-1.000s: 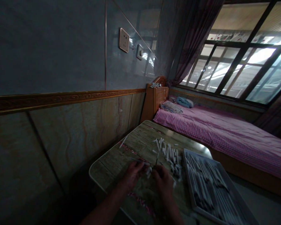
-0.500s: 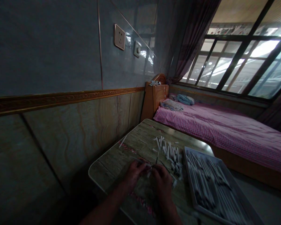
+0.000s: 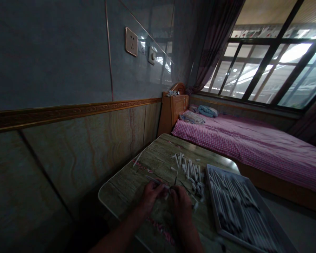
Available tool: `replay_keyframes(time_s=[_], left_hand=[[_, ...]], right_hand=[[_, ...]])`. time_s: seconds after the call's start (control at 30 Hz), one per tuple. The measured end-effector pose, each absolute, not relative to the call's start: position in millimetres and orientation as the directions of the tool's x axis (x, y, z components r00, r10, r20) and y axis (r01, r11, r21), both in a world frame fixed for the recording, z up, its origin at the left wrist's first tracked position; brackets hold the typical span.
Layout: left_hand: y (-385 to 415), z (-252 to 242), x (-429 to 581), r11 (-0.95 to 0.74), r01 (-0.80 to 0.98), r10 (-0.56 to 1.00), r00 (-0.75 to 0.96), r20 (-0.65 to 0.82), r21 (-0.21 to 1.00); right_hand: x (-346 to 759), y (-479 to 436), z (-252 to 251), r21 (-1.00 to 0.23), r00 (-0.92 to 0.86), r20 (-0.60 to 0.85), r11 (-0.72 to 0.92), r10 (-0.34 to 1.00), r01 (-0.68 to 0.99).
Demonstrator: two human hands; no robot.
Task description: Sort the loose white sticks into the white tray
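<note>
My left hand [image 3: 152,194] is closed on a thin pale stick [image 3: 153,180], whose far end sticks out to the upper left over the table. Close beside it, my right hand [image 3: 180,200] is closed on a thin rod [image 3: 176,176] that points up and away from me. The fingertips of both hands nearly meet at the stick's near end; small detail there is dark and blurred. Beyond the right hand lies a loose group of short white tubes [image 3: 191,168], with small grey-and-white pieces [image 3: 198,188] nearer to me.
A shallow grey tray [image 3: 213,214] full of long white sticks with dark ends stands on the right of the wood-patterned table [image 3: 121,191]. One pale stick [image 3: 137,159] lies near the left edge. A bed [image 3: 226,138] and a tiled wall [image 3: 94,147] border the table.
The view has shifted slightly. Both hands stay close together over the table, and the stick in my left hand shows a little more clearly beyond the fingers.
</note>
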State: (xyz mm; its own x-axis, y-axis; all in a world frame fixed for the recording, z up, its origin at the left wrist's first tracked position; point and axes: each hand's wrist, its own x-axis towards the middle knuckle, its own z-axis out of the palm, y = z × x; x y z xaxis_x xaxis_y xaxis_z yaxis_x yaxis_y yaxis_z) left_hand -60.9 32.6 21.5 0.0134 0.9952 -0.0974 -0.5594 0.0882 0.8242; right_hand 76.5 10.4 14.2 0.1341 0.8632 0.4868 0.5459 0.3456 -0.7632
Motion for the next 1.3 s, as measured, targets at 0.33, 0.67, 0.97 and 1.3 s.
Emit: replay_keyframes(time_s=[0.33, 0.67, 0.97, 1.3], left_hand=[[33, 23, -62, 0.09, -0.6, 0.993, -0.011, -0.121, 0.795], [34, 22, -62, 0.11, -0.595, 0.993, 0.025, -0.118, 0.796], [33, 19, -61, 0.053, -0.543, 0.998, 0.018, -0.052, 0.838], [30, 20, -60, 0.025, -0.445, 0.999, 0.038, -0.009, 0.895]], right_hand=[[72, 9, 16, -0.815, 0.17, 0.425, 0.294, 0.889, 0.499], [73, 11, 15, -0.83, 0.183, 0.409, 0.28, 0.894, 0.483], [75, 11, 9, -0.753, 0.115, 0.438, 0.293, 0.892, 0.59], [74, 11, -12, -0.45, -0.016, 0.572, 0.329, 0.82, 0.83]])
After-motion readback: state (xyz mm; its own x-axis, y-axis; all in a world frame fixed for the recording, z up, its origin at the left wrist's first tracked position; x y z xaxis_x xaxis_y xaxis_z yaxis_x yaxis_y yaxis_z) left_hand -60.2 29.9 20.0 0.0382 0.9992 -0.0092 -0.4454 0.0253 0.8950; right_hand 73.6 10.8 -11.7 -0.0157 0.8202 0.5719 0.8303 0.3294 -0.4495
